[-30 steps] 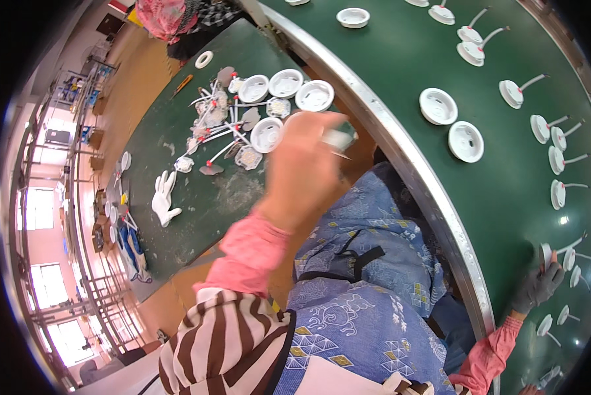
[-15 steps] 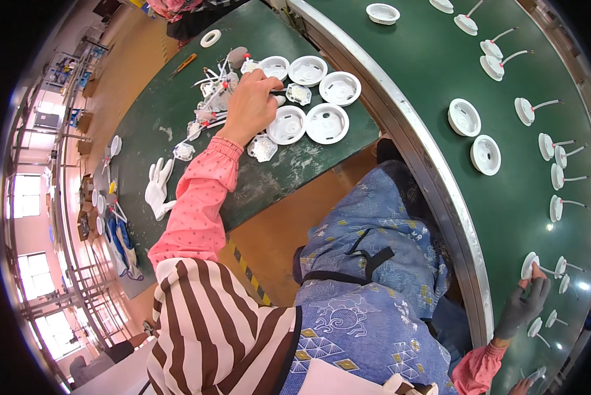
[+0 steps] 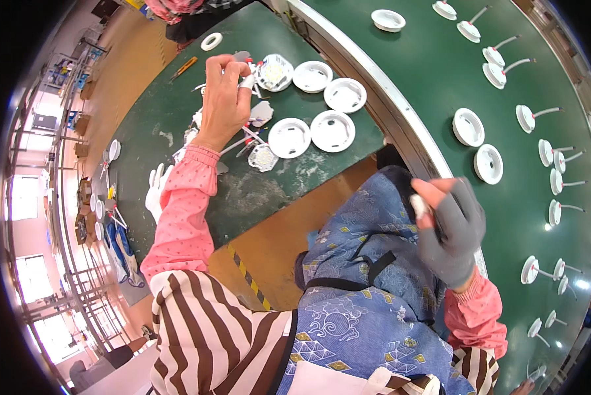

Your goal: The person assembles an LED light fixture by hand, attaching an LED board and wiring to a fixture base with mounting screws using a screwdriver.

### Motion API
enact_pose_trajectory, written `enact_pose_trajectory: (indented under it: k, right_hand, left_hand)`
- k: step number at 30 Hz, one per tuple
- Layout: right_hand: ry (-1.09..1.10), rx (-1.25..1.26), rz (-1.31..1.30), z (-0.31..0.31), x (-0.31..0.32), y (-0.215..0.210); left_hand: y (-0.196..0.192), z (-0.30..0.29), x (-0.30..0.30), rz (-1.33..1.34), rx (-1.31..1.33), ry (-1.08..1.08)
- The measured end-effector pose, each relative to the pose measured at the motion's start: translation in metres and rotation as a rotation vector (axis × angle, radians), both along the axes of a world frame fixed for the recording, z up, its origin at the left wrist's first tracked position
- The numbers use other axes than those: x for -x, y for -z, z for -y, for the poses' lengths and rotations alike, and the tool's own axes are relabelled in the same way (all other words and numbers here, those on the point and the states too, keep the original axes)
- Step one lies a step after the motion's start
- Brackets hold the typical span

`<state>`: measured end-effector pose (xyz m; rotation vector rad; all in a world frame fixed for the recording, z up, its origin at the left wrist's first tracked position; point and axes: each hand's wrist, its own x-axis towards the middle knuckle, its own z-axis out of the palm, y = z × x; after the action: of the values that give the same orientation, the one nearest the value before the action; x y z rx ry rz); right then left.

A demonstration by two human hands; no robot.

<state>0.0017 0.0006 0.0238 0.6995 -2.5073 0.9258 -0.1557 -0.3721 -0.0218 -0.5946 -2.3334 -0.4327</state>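
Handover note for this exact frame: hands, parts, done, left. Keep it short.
Left hand: raised over the side table, fingers pinching a small white part.
Right hand: grey glove, over the lap, a small white piece at its fingertips.
Parts: white round housings clustered on the side table beside wired bits.
Done: white discs with stems lie on the green belt.
Left: the table's housings.

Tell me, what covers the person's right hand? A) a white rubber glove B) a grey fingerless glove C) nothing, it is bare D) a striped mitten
B: the right hand wears a grey glove that leaves the fingertips bare, raised over the blue patterned apron.
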Motion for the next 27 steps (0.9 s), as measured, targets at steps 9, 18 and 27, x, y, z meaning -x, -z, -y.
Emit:
enact_pose_trajectory:
  k: [9, 18, 27]
  right_hand:
    - [-0.284, 1.142, 0.892, 0.054, 0.058, -0.003]
    - [-0.163, 1.208, 0.999, -0.031, -0.007, 0.002]
    - [-0.105, 1.614, 0.890, -0.073, -0.070, 0.027]
  left_hand:
    - [-0.036, -0.104, -0.090, 0.094, -0.216, 0.256]
    - [-0.031, -0.166, -0.119, 1.226, -0.572, 0.712]
    - [-0.006, -0.201, -0.137, 0.549, -0.182, 0.796]
